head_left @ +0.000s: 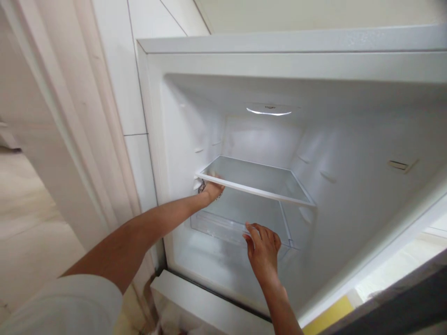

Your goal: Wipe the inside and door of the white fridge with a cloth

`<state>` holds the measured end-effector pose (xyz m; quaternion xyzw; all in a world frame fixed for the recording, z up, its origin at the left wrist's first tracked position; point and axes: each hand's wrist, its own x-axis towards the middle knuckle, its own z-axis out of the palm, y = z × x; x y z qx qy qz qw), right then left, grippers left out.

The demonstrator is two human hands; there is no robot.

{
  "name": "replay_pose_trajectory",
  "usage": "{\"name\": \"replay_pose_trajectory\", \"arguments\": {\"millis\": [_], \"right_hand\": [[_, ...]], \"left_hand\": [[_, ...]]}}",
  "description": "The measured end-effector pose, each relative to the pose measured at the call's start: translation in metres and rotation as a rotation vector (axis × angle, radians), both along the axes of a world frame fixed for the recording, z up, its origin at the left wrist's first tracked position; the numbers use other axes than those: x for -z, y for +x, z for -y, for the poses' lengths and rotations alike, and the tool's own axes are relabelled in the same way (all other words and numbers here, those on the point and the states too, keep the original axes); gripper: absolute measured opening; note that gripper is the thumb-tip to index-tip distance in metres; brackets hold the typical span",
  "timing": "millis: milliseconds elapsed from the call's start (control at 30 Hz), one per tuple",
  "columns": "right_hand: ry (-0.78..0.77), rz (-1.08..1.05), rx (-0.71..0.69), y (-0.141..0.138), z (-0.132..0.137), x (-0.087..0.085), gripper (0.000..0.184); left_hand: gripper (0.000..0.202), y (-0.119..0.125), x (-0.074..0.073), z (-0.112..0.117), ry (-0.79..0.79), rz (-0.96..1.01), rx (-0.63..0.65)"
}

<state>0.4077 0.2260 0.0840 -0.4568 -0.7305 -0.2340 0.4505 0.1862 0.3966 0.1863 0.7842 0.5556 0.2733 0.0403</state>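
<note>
An open white fridge fills the view, its inside bare. A glass shelf with a white front rim sits across the middle. My left hand reaches in at the shelf's left front corner, fingers closed on a small cloth pressed under the rim. My right hand is lower, fingers spread, touching the front edge of a clear plastic drawer beneath the shelf.
A lit lamp glows in the fridge ceiling. White tiled wall and a pale curtain stand to the left. The fridge door edge crosses the bottom right. A lower compartment's top lies below.
</note>
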Motion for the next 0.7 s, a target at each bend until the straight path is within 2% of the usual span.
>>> {"name": "replay_pose_trajectory", "arguments": {"millis": [133, 200, 467, 567, 700], "right_hand": [[0.029, 0.024, -0.002, 0.002, -0.002, 0.002, 0.021], [0.047, 0.015, 0.004, 0.002, -0.002, 0.003, 0.021], [0.082, 0.052, 0.004, 0.005, -0.005, 0.004, 0.025], [0.089, 0.046, 0.004, 0.003, -0.003, 0.003, 0.026], [0.091, 0.036, 0.01, 0.002, -0.003, 0.003, 0.028]], "left_hand": [[0.017, 0.001, 0.005, 0.028, 0.018, -0.047, -0.061], [0.021, 0.001, 0.003, 0.042, 0.021, -0.077, -0.068], [0.041, -0.014, -0.018, 0.101, -0.019, -0.166, -0.094], [0.04, -0.018, -0.027, 0.112, -0.042, -0.157, -0.099], [0.049, -0.019, -0.034, 0.11, -0.096, -0.087, -0.114]]}}
